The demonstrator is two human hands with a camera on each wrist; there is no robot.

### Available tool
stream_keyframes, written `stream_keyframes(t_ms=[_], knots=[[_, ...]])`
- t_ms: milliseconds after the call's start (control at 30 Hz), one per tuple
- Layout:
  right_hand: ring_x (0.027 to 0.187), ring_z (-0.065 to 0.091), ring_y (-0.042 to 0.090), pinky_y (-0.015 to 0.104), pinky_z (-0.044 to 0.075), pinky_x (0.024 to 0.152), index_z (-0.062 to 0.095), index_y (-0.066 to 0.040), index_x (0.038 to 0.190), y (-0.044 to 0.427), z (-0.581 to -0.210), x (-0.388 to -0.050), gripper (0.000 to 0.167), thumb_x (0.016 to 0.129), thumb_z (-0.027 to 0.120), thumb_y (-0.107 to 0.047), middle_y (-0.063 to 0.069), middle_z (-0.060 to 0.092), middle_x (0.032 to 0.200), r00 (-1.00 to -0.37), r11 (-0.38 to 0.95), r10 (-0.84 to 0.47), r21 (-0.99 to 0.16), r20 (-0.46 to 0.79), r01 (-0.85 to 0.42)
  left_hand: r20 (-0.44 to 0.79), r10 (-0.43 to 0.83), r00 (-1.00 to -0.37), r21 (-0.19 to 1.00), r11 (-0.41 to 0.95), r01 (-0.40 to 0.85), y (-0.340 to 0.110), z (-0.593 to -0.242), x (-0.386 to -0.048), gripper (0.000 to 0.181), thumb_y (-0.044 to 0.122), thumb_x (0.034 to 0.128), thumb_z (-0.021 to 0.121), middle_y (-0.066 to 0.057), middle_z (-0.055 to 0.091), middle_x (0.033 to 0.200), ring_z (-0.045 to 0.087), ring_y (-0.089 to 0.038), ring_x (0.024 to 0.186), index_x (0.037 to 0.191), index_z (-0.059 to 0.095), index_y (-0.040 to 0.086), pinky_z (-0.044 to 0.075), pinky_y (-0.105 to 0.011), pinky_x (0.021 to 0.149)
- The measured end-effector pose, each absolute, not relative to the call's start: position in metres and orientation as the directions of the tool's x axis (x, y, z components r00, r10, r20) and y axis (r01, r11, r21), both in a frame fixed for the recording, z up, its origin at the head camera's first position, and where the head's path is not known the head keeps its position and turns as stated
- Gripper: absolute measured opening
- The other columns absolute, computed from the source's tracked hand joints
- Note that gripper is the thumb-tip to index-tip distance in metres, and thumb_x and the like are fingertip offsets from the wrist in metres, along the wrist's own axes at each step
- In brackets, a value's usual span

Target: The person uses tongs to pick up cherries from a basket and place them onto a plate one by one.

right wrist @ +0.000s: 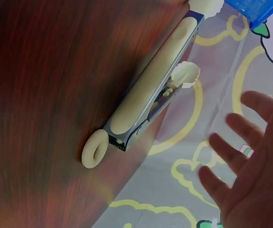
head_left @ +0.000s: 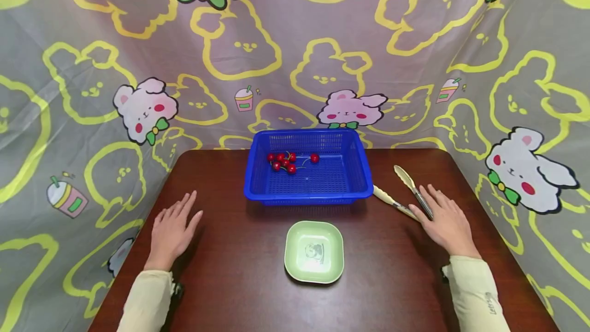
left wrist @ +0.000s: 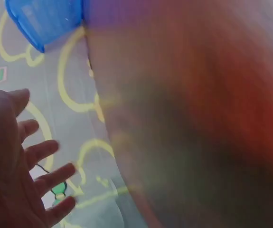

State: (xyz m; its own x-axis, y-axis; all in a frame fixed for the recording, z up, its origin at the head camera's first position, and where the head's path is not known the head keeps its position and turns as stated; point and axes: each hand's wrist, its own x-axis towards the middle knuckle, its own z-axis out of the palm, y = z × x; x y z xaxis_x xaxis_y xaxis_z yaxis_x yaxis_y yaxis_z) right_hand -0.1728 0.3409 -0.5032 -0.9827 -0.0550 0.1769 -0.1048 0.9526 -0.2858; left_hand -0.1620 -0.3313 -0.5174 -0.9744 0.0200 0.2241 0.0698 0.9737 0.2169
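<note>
My left hand (head_left: 172,229) is at the left side of the table, fingers spread and holding nothing. On the right, my right hand (head_left: 446,222) is spread close to a pair of cream-and-metal tongs (head_left: 419,196); in the head view it covers their near end. The right wrist view shows the tongs (right wrist: 155,76) apart from the fingers, with a ring (right wrist: 95,148) at their end. A blue basket (head_left: 309,200) at the back holds several red cherries (head_left: 286,163) with green stems, mostly in its left part. In front of it sits a square light-green dish (head_left: 314,275) with a printed picture inside.
The dark brown wooden table (head_left: 230,281) carries everything. A grey curtain (head_left: 276,50) with yellow outlines and white rabbits hangs behind the table and on both sides. The tongs' tips lie near the basket's right side.
</note>
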Motion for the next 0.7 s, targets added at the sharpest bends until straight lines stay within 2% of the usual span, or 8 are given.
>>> stream_keyframes(t_ms=[67,167,300,400,567,700], knots=[[0.143,0.036,0.054,0.072,0.032,0.109,0.037,-0.007,0.16,0.342,-0.504,-0.173,0.075,0.103,0.054,-0.053,0.028,0.036,0.161,-0.988,0.954,-0.06,-0.282,0.145,-0.1,0.21,0.017,-0.978,0.246,0.967,0.07,-0.323,-0.512,-0.168,0.063,0.045,0.108,0.048,-0.024,0.05,0.153,0.052,-0.049,0.133,0.162,0.035,0.016,0.037,-0.069,0.107],[0.137,0.04,0.056,0.076,0.038,0.099,0.037,-0.006,0.159,0.343,-0.505,-0.174,0.077,0.101,0.058,-0.053,0.03,0.037,0.159,-0.994,0.956,-0.057,-0.283,0.093,-0.082,0.195,0.016,-0.981,0.299,0.951,0.075,-0.308,-0.503,-0.181,0.058,0.04,0.107,0.054,-0.028,0.055,0.147,0.056,-0.051,0.129,0.157,0.044,0.011,0.044,-0.07,0.099],[0.136,0.039,0.058,0.077,0.04,0.096,0.034,-0.007,0.161,0.346,-0.509,-0.177,0.083,0.099,0.059,-0.057,0.033,0.036,0.157,-0.999,0.953,-0.049,-0.299,0.014,-0.051,0.22,0.026,-0.975,0.366,0.924,0.107,-0.283,-0.494,-0.203,0.054,0.037,0.1063,0.056,-0.026,0.055,0.148,0.052,-0.047,0.138,0.153,0.05,0.01,0.044,-0.069,0.103],[0.134,0.04,0.059,0.077,0.041,0.095,0.033,-0.005,0.16,0.348,-0.514,-0.178,0.086,0.097,0.062,-0.057,0.034,0.036,0.156,-0.998,0.949,-0.058,-0.31,-0.018,-0.049,0.258,0.044,-0.965,0.403,0.903,0.149,-0.263,-0.489,-0.22,0.053,0.039,0.1063,0.056,-0.023,0.059,0.145,0.056,-0.044,0.134,0.151,0.053,0.011,0.046,-0.066,0.103],[0.13,0.043,0.058,0.075,0.042,0.094,0.037,0.0,0.157,0.35,-0.523,-0.179,0.084,0.094,0.07,-0.047,0.035,0.038,0.152,-0.997,0.948,-0.077,-0.311,-0.019,-0.067,0.275,0.062,-0.959,0.443,0.878,0.184,-0.233,-0.484,-0.246,0.054,0.041,0.1057,0.056,-0.02,0.061,0.143,0.058,-0.04,0.133,0.15,0.053,0.011,0.047,-0.063,0.104],[0.129,0.044,0.058,0.074,0.043,0.095,0.038,0.001,0.156,0.351,-0.526,-0.18,0.082,0.093,0.073,-0.041,0.035,0.039,0.151,-0.996,0.949,-0.086,-0.307,-0.018,-0.076,0.245,0.049,-0.968,0.475,0.864,0.164,-0.211,-0.476,-0.261,0.059,0.044,0.1053,0.055,-0.02,0.059,0.143,0.058,-0.042,0.131,0.153,0.049,0.009,0.047,-0.062,0.105]])
